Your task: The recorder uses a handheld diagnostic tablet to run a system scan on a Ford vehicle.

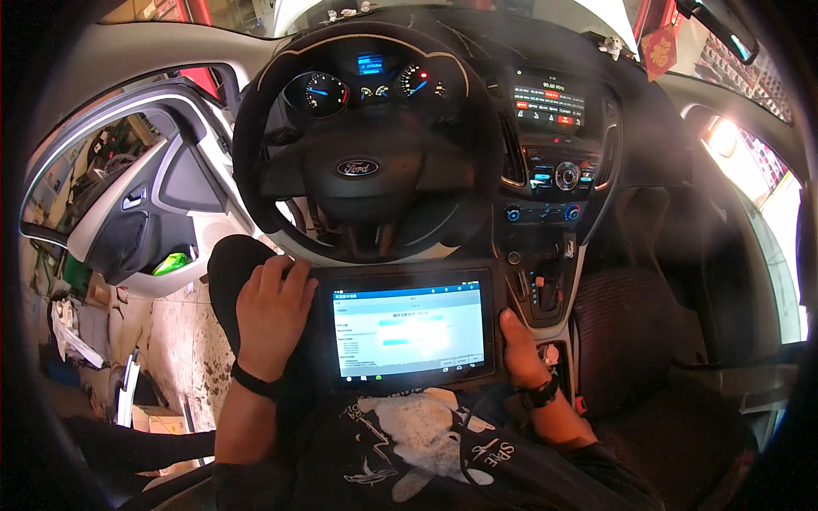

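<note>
A black tablet (pixel 407 327) with a lit screen lies across my lap, below the steering wheel. My left hand (pixel 271 313) grips its upper left side, fingers bent over the case near my raised left leg. At the other side my right hand (pixel 524 349) is closed on the tablet's edge, thumb upward, its fingertips hidden behind the case. Dark watch bands are on both wrists. The screen's middle is washed out by glare.
The steering wheel (pixel 366 149) and lit dashboard are ahead. To the right are a centre screen (pixel 550 100), gear lever (pixel 538 289) and passenger seat (pixel 635 375). The driver's door (pixel 136 213) stands open at left, above a cluttered floor outside.
</note>
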A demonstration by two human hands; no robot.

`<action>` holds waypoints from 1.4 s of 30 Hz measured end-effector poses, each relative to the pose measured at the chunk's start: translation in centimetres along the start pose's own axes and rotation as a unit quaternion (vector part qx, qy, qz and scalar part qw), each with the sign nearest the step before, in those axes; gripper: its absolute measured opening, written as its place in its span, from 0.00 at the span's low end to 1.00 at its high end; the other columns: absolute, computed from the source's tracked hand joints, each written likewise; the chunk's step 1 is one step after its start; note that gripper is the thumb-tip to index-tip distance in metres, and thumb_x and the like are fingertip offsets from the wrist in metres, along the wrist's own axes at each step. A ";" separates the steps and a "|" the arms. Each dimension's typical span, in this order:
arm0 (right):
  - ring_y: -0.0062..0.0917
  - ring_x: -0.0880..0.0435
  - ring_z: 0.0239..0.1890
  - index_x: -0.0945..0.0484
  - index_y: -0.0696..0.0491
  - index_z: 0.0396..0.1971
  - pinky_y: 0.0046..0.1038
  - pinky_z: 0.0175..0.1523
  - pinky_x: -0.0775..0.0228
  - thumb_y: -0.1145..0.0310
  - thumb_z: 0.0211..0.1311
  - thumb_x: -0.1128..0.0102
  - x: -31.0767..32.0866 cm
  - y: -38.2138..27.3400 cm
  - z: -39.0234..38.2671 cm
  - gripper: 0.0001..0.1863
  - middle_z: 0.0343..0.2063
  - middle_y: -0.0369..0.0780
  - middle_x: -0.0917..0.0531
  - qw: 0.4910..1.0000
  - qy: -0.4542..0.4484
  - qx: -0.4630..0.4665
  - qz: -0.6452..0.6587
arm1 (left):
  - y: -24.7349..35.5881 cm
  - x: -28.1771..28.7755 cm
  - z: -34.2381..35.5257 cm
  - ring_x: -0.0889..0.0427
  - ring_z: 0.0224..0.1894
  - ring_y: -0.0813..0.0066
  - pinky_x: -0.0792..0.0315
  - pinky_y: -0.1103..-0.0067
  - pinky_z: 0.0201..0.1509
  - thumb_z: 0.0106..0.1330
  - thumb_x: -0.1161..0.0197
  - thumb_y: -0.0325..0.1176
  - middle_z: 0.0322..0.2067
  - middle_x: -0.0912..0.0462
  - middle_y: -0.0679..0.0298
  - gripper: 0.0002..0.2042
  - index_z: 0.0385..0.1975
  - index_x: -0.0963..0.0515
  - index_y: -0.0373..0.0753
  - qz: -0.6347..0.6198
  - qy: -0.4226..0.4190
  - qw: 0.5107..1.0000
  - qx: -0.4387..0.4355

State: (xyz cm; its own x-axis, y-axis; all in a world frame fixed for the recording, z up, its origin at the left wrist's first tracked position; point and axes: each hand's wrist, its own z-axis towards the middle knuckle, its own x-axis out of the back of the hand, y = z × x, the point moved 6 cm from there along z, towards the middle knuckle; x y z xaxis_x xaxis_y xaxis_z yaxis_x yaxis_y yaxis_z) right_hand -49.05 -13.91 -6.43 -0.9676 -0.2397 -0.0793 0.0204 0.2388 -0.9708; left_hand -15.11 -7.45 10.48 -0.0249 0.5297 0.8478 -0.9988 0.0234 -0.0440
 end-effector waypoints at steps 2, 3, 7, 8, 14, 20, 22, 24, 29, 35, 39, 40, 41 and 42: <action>0.23 0.24 0.54 0.33 0.58 0.68 0.28 0.63 0.33 0.48 0.82 0.57 -0.6 -0.8 -0.2 0.31 0.55 0.39 0.21 1.000 -0.024 0.001 0.013 | 0.3 -0.2 0.1 0.18 0.47 0.56 0.22 0.66 0.49 0.63 0.31 0.30 0.47 0.20 0.57 0.13 0.47 0.18 0.37 -0.031 -0.003 0.999 0.010; 0.23 0.24 0.54 0.33 0.58 0.68 0.28 0.63 0.33 0.48 0.82 0.57 -0.6 -0.7 -0.2 0.31 0.55 0.39 0.21 1.000 -0.025 0.000 0.014 | 0.5 -0.4 0.2 0.19 0.47 0.56 0.23 0.65 0.50 0.63 0.31 0.29 0.46 0.20 0.57 0.13 0.47 0.18 0.37 -0.062 -0.004 0.998 0.019; 0.23 0.24 0.54 0.33 0.58 0.68 0.28 0.63 0.33 0.49 0.82 0.57 -0.3 0.2 0.1 0.30 0.56 0.39 0.21 0.997 -0.032 -0.013 0.068 | 1.4 -1.8 -0.5 0.25 0.53 0.54 0.29 0.64 0.58 0.66 0.36 0.27 0.50 0.22 0.55 0.13 0.50 0.19 0.37 -0.148 0.000 0.984 0.100; 0.23 0.23 0.55 0.33 0.59 0.68 0.28 0.63 0.33 0.49 0.82 0.57 -0.2 0.5 0.2 0.30 0.56 0.39 0.21 0.996 -0.035 -0.016 0.079 | 1.6 -2.2 -0.8 0.25 0.53 0.54 0.29 0.64 0.58 0.66 0.36 0.27 0.50 0.22 0.55 0.13 0.50 0.19 0.37 -0.150 0.001 0.984 0.100; 0.22 0.23 0.54 0.34 0.58 0.69 0.28 0.63 0.33 0.49 0.82 0.56 -0.4 0.2 0.1 0.30 0.56 0.39 0.21 0.993 -0.035 -0.036 0.111 | 1.1 -2.5 -2.0 0.27 0.54 0.53 0.32 0.64 0.61 0.69 0.39 0.28 0.53 0.24 0.53 0.13 0.52 0.19 0.36 -0.204 0.032 0.970 0.129; 0.22 0.23 0.55 0.34 0.58 0.69 0.28 0.63 0.33 0.48 0.81 0.55 0.1 0.7 0.3 0.31 0.56 0.39 0.21 0.995 -0.047 -0.008 0.083 | -0.6 -4.5 -2.5 0.25 0.54 0.57 0.33 0.69 0.62 0.77 0.47 0.33 0.52 0.23 0.53 0.15 0.57 0.23 0.34 -0.273 0.028 0.951 0.145; 0.22 0.23 0.55 0.34 0.58 0.69 0.28 0.63 0.33 0.48 0.81 0.55 -0.2 0.4 0.1 0.31 0.56 0.39 0.21 0.995 -0.044 -0.009 0.084 | -1.4 -5.7 -3.1 0.24 0.53 0.61 0.33 0.73 0.60 0.80 0.50 0.35 0.50 0.22 0.53 0.16 0.59 0.25 0.33 -0.420 0.031 0.888 0.187; 0.23 0.23 0.55 0.34 0.58 0.69 0.28 0.63 0.33 0.48 0.81 0.55 -0.2 0.3 0.1 0.31 0.56 0.39 0.21 0.996 -0.038 -0.009 0.085 | -1.5 -5.8 -3.2 0.23 0.52 0.64 0.32 0.74 0.60 0.80 0.51 0.35 0.50 0.22 0.54 0.17 0.59 0.25 0.32 -0.417 0.035 0.890 0.183; 0.24 0.23 0.55 0.35 0.59 0.69 0.28 0.64 0.33 0.47 0.81 0.56 -0.2 0.2 0.3 0.32 0.56 0.41 0.21 0.994 -0.056 -0.007 0.089 | -1.8 -6.6 -3.7 0.23 0.52 0.69 0.31 0.76 0.59 0.82 0.53 0.35 0.51 0.21 0.56 0.17 0.59 0.25 0.31 -0.475 0.039 0.855 0.207; 0.24 0.23 0.55 0.35 0.59 0.69 0.28 0.63 0.33 0.49 0.81 0.56 -0.4 -0.4 0.0 0.31 0.56 0.41 0.21 0.996 -0.038 -0.016 0.085 | -2.1 -7.5 -4.1 0.22 0.50 0.72 0.30 0.78 0.57 0.82 0.54 0.35 0.50 0.20 0.58 0.17 0.59 0.26 0.30 -0.510 0.017 0.824 0.247; 0.21 0.21 0.50 0.28 0.57 0.63 0.26 0.58 0.29 0.52 0.81 0.56 -0.5 0.1 0.3 0.25 0.52 0.38 0.20 0.989 -0.051 0.000 0.137 | -2.2 -7.4 -4.1 0.22 0.50 0.71 0.30 0.77 0.57 0.82 0.53 0.35 0.50 0.20 0.57 0.17 0.59 0.26 0.30 -0.508 0.031 0.830 0.226; 0.21 0.21 0.50 0.28 0.57 0.62 0.26 0.57 0.28 0.52 0.81 0.56 -0.4 0.3 0.3 0.25 0.52 0.38 0.20 0.990 -0.049 -0.002 0.132 | -2.3 -7.5 -4.1 0.21 0.50 0.71 0.30 0.77 0.57 0.82 0.53 0.35 0.50 0.20 0.57 0.16 0.58 0.26 0.30 -0.500 0.022 0.835 0.228; 0.20 0.21 0.50 0.28 0.57 0.62 0.26 0.57 0.28 0.52 0.81 0.56 -0.3 0.4 0.4 0.25 0.52 0.38 0.20 0.991 -0.048 -0.004 0.127 | -2.3 -7.5 -4.1 0.21 0.50 0.71 0.30 0.77 0.57 0.82 0.53 0.35 0.50 0.20 0.57 0.16 0.58 0.26 0.30 -0.500 0.022 0.835 0.228; 0.20 0.21 0.50 0.28 0.57 0.62 0.26 0.57 0.28 0.52 0.81 0.56 -0.4 0.3 0.3 0.25 0.52 0.38 0.20 0.991 -0.048 -0.004 0.127 | -2.3 -7.5 -4.1 0.21 0.50 0.69 0.30 0.76 0.57 0.82 0.53 0.35 0.49 0.20 0.56 0.17 0.58 0.26 0.30 -0.489 0.022 0.842 0.228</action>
State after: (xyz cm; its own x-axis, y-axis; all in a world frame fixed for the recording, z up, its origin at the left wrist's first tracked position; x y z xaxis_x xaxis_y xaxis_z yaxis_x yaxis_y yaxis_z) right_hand -48.62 -14.05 -6.76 -0.9032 -0.2588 -0.3425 0.2582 0.3098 -0.9151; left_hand -12.45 -7.97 2.09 0.8103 0.4769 0.3406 -0.4541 0.1437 0.8793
